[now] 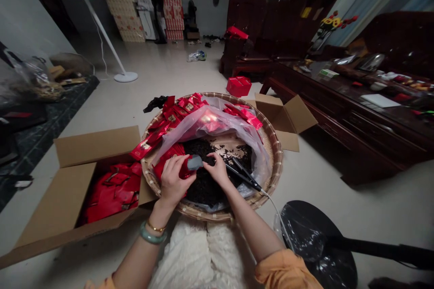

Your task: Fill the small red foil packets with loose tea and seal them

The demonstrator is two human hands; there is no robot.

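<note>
My left hand (176, 179) grips a red foil packet (169, 165) low over the dark loose tea (203, 185). My right hand (217, 170) pinches a small grey scoop (195, 162), whose end meets the packet's mouth. Just right of that hand lies a black tong-like tool (243, 174) with a white cord, which looks like a hand sealer. The tea sits in a clear plastic bag (230, 122) inside a wide woven bamboo tray (273, 162). Many small red packets (178, 117) lie along the tray's far side.
An open cardboard box (98, 144) full of red bags stands left of the tray, and another box (285, 117) sits behind it. A black round seat (315, 244) wrapped in plastic is at lower right. A dark wooden table (346, 99) runs along the right.
</note>
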